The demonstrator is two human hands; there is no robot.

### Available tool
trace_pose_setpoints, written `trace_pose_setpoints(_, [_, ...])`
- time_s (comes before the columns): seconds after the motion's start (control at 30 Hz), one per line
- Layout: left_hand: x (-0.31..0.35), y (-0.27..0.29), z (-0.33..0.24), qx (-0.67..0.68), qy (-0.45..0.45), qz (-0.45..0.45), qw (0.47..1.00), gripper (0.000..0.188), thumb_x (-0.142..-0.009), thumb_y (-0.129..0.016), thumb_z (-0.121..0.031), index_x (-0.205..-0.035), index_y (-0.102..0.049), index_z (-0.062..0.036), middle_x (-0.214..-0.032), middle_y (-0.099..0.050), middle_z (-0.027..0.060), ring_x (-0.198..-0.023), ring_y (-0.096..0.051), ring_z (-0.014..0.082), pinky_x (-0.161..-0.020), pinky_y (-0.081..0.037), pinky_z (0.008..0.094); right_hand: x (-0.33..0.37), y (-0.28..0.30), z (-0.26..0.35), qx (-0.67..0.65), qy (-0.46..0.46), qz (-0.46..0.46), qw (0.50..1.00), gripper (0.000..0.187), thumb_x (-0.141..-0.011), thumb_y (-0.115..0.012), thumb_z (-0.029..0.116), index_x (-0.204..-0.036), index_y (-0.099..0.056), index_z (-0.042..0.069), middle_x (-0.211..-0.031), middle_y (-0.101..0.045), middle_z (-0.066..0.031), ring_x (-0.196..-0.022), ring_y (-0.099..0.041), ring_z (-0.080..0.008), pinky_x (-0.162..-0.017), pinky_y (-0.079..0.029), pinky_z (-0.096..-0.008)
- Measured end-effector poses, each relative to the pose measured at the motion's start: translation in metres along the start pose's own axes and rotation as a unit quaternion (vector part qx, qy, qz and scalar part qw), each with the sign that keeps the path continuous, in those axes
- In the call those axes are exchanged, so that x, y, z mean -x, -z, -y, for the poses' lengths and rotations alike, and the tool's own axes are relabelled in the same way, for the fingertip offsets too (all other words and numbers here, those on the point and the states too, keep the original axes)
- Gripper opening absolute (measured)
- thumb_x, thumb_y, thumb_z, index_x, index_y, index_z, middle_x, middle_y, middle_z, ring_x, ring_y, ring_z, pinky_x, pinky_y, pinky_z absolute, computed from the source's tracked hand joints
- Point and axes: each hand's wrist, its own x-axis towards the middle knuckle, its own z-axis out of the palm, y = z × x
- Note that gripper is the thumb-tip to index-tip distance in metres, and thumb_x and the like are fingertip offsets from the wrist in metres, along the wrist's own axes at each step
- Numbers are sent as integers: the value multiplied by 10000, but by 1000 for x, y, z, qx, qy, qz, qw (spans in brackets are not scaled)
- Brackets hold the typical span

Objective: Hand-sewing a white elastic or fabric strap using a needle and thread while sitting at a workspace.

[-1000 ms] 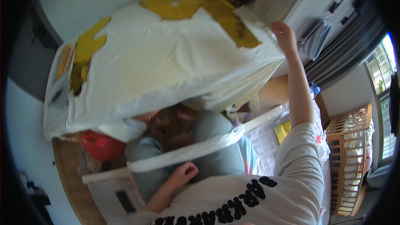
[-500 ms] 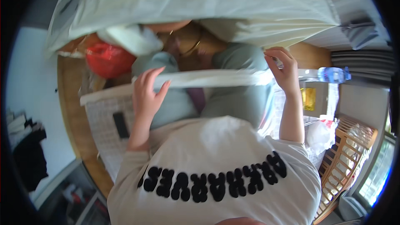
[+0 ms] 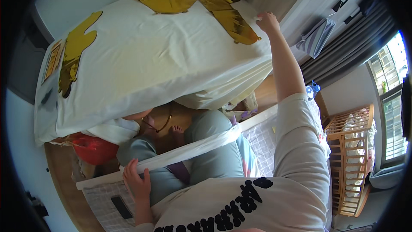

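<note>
My right hand [image 3: 268, 22] is stretched far forward over the right corner of the white-covered table [image 3: 141, 68]. Its fingers are closed; a small pale bit shows at the fingertips, too small to name. Close by lies a flat gold foil piece [image 3: 229, 19], like a deflated balloon. Across my thighs runs a long, crumpled white plastic strip [image 3: 189, 149]. At the strip's left end is my left hand [image 3: 137, 180], fingers loosely spread; whether it touches the strip I cannot tell.
More gold foil [image 3: 79, 47] lies at the table's left side. A black phone [image 3: 122, 207] rests on the checked bedding beside my left arm. Under the cloth's edge sits a red plastic bag [image 3: 95, 148]. A wooden crib [image 3: 349, 159] stands on the right.
My right hand has left the strip's right end and reached forward over the table. My view has swung up and right. The left hand has stayed at the strip's left end.
</note>
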Motion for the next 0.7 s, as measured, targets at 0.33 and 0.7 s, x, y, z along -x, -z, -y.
trace_pose_setpoints(0.33, [-8,-3,6,13,1,10,1000,432,-876,-586,-259,-1252,-524,-57,-1278,-550,131,-1227,-464,334,-1073,-263,469,-15,-14,7,17,-80,79,993,314,-801,-632,313,-1072,-732,190,-1141,-676,-95,-1079,-628,-290,-913,-519,-403])
trace_pose_setpoints(0.7, [-6,-7,10,16,5,2,1000,379,-904,-557,-235,-1237,-528,-55,-1274,-555,127,-1230,-461,329,-1082,-252,471,-28,-28,-11,-49,-88,68,993,316,-791,-642,347,-1022,-746,158,-1093,-692,-117,-1033,-640,-307,-932,-498,-392])
